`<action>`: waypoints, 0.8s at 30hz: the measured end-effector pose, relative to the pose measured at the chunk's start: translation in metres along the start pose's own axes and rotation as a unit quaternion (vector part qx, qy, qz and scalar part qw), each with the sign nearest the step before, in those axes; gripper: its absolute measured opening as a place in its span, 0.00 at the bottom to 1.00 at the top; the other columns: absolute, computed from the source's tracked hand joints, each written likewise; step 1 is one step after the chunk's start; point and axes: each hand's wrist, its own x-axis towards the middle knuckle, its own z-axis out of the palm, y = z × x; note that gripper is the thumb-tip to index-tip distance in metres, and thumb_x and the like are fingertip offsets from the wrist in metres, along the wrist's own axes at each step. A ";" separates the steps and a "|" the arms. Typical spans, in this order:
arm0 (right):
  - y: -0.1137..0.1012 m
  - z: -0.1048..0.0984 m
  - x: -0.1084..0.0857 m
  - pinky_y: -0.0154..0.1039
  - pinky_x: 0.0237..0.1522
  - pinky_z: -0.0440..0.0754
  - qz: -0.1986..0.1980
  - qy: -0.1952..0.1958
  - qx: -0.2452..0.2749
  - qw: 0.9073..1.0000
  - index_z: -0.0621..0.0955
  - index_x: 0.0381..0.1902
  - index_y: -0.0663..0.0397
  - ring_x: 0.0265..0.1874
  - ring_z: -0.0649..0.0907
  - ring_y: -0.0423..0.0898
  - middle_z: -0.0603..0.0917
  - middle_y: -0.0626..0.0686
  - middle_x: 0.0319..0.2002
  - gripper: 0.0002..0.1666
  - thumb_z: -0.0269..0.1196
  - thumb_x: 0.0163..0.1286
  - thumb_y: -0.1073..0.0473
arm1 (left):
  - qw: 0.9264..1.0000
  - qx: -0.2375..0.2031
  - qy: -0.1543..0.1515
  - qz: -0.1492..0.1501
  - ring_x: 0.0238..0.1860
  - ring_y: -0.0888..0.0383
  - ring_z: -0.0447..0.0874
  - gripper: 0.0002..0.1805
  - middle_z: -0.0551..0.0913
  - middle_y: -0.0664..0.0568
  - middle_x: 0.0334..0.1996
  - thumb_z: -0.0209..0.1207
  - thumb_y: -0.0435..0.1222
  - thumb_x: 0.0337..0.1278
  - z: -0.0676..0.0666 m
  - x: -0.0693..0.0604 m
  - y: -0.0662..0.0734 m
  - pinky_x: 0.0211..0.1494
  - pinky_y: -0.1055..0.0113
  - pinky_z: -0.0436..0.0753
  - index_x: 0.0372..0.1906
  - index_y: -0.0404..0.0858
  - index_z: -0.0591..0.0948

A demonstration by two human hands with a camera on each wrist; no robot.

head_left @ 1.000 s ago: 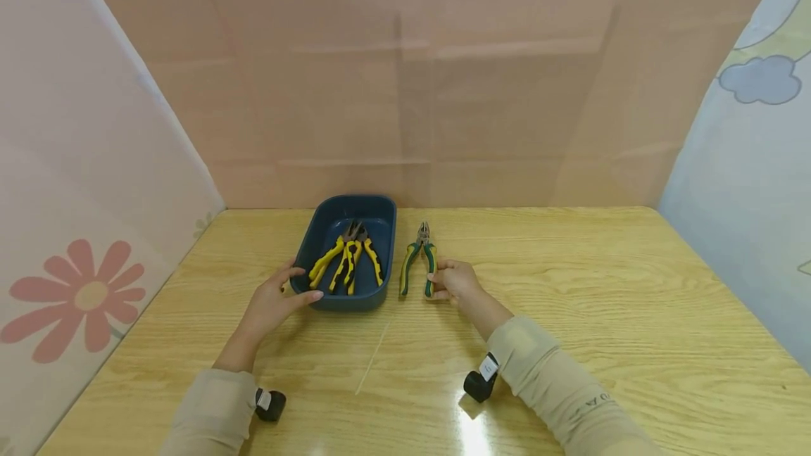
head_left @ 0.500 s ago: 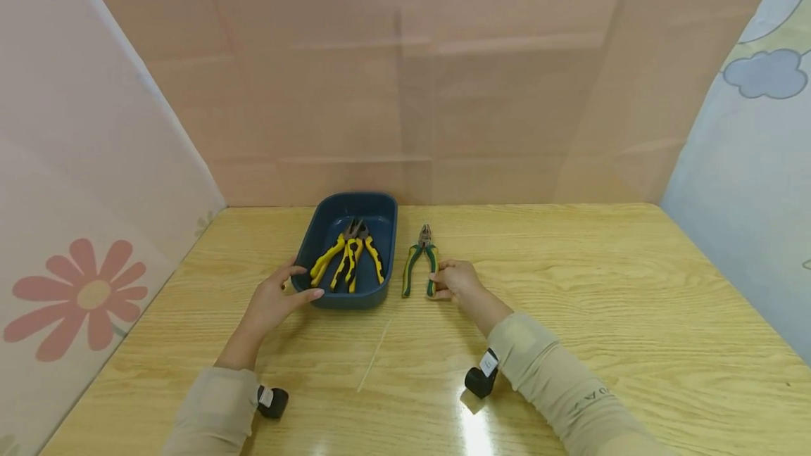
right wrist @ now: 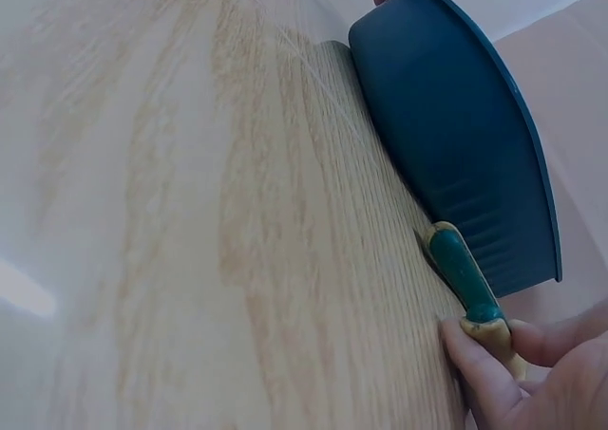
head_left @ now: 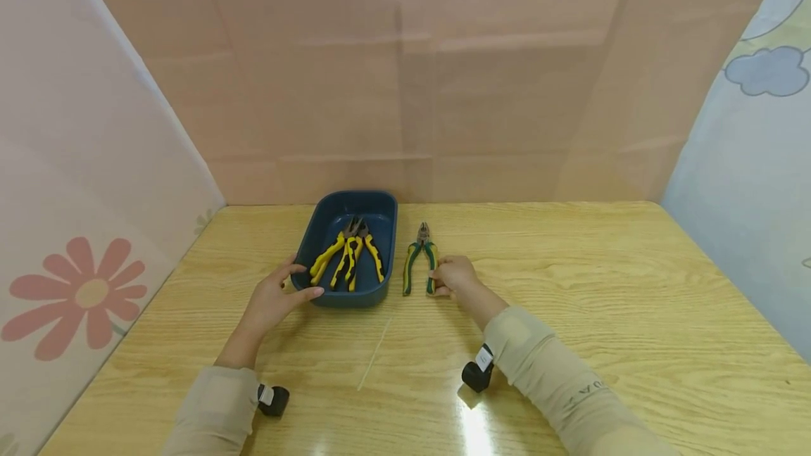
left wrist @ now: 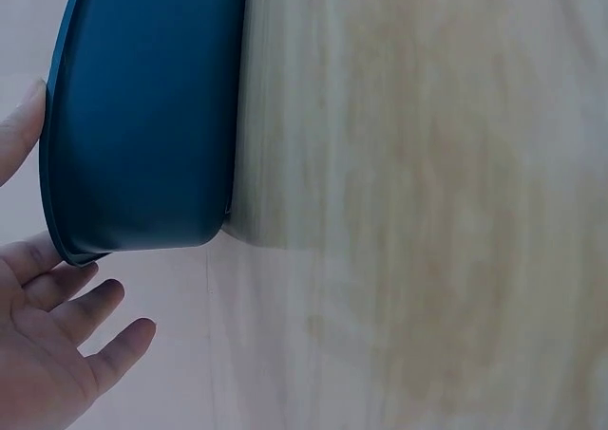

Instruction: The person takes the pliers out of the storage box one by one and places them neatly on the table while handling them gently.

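Observation:
Green-and-yellow pliers (head_left: 408, 267) lie on the table with handles spread and jaws toward the back. My right hand (head_left: 457, 278) pinches the end of their right handle; the right wrist view shows thumb and fingers (right wrist: 546, 368) around a handle end (right wrist: 489, 333). Left of them stands a dark blue tray (head_left: 355, 299), holding several yellow-and-black pliers (head_left: 353, 259). My left hand (head_left: 272, 305) touches the tray's near left corner, thumb on the near rim. In the left wrist view, its fingers (left wrist: 90, 311) are spread, some below the tray's corner (left wrist: 142, 164).
The wooden table (head_left: 570, 266) reaches back to a pinkish-brown backdrop (head_left: 507, 90). Patterned panels stand at left and right, with a flower (head_left: 91, 294) on one and a cloud (head_left: 767, 71) on the other. A thin pale line (head_left: 374, 354) runs across the tabletop near the front.
The green-and-yellow pliers have shifted slightly, and their left handle stands a little closer to the right one. My right hand keeps its pinch; my left hand stays at the tray.

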 end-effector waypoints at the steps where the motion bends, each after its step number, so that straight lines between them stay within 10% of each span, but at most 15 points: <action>1: -0.001 0.001 0.000 0.42 0.31 0.79 -0.001 0.003 -0.010 1.000 0.62 0.55 0.74 0.23 0.74 0.46 0.72 0.63 0.35 0.26 0.52 0.57 0.77 | 1.000 0.000 0.000 0.000 0.59 0.37 0.53 0.44 0.48 0.47 0.66 0.58 0.60 0.36 0.000 0.000 0.000 0.51 0.44 0.64 0.57 0.35 0.65; 21: -0.012 0.007 -0.002 0.33 0.24 0.79 -0.033 0.028 -0.204 0.978 0.66 0.49 0.79 0.23 0.79 0.50 0.71 0.69 0.43 0.23 0.55 0.55 0.75 | 1.000 -0.002 -0.001 -0.004 0.60 0.38 0.51 0.45 0.47 0.47 0.66 0.58 0.60 0.36 0.001 0.000 -0.002 0.51 0.43 0.63 0.57 0.35 0.65; 24: -0.013 0.006 -0.002 0.28 0.13 0.73 -0.053 0.034 -0.268 0.961 0.75 0.27 0.74 0.11 0.73 0.42 0.76 0.61 0.25 0.04 0.53 0.55 0.75 | 1.000 0.000 -0.001 -0.004 0.60 0.38 0.51 0.45 0.47 0.47 0.66 0.58 0.60 0.36 0.000 0.000 -0.001 0.51 0.43 0.63 0.58 0.35 0.65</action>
